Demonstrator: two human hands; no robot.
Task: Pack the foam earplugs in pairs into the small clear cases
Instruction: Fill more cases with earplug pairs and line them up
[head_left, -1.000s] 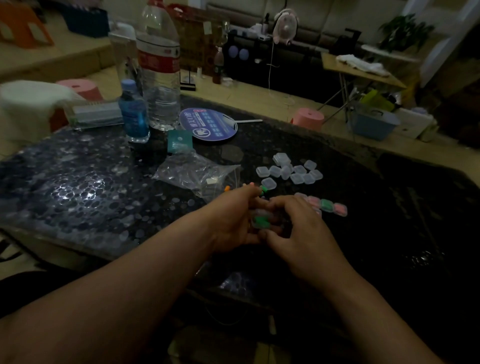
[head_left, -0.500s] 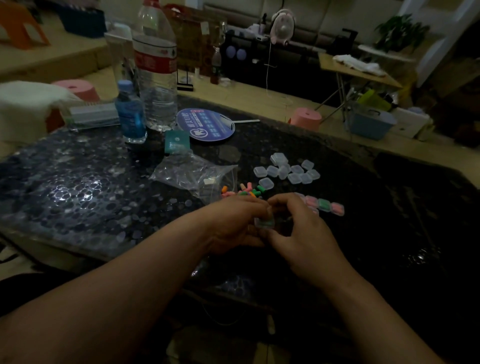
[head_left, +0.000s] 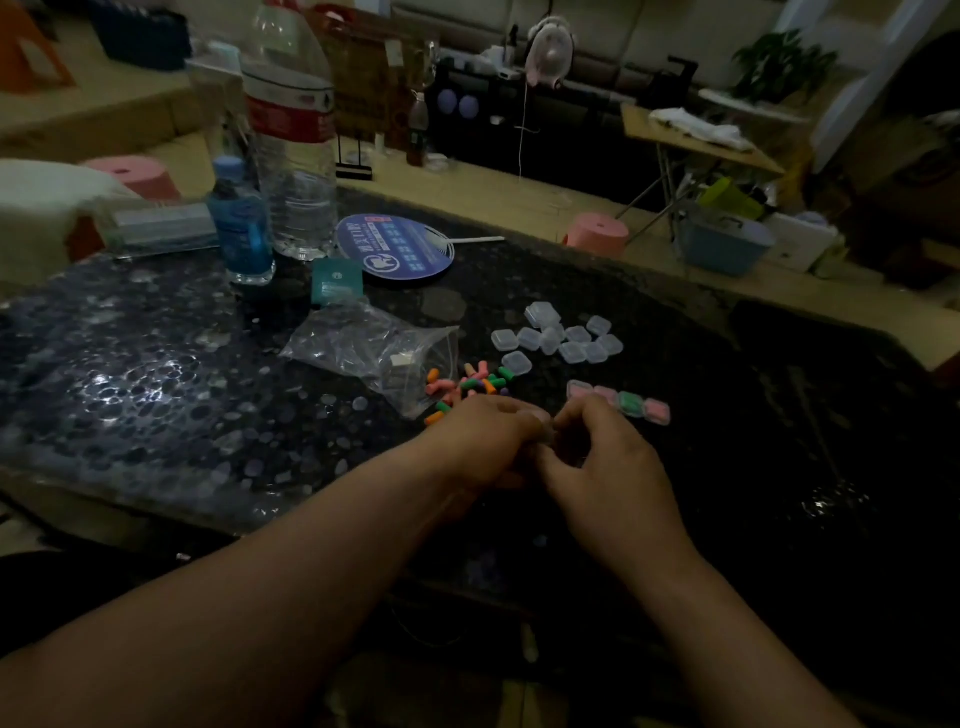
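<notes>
Glossy pebbled table (head_left: 156, 389), foam earplugs (head_left: 470, 387), square clear cases (head_left: 561, 338), left hand (head_left: 483, 441), right hand (head_left: 608, 467) curled together, grip unclear.

Left hand (head_left: 483, 441) and right hand (head_left: 608, 462) meet; the curled fingers (head_left: 582, 415) cover whatever sits between them, so can't tell what's held. Near side of earplug pile (head_left: 467, 387) is hidden behind left knuckles. Filled-case row (head_left: 631, 402): left end behind right hand. Big bottle (head_left: 293, 156) cut off at top edge. Fan (head_left: 400, 249) print unreadable.
</notes>
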